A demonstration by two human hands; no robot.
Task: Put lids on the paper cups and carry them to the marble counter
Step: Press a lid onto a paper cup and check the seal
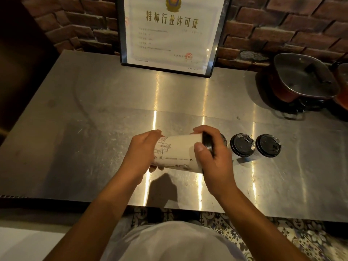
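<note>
A white paper cup (pixel 178 152) with line drawings lies sideways in the air above the steel table (pixel 94 129), its mouth pointing right. My left hand (pixel 143 149) grips its bottom end. My right hand (pixel 212 159) curls round a black lid (pixel 207 143) sitting at the cup's mouth. Just right of my hands stand two lidded cups (pixel 242 145) (pixel 268 146), upright on the table. Behind my right hand a further black lid (pixel 223 139) shows only at its edge.
A framed certificate (pixel 169 32) leans against the brick wall at the back. A dark pot with a glass lid (pixel 303 78) sits at the far right. Patterned floor tiles (pixel 263 234) show below the table's front edge.
</note>
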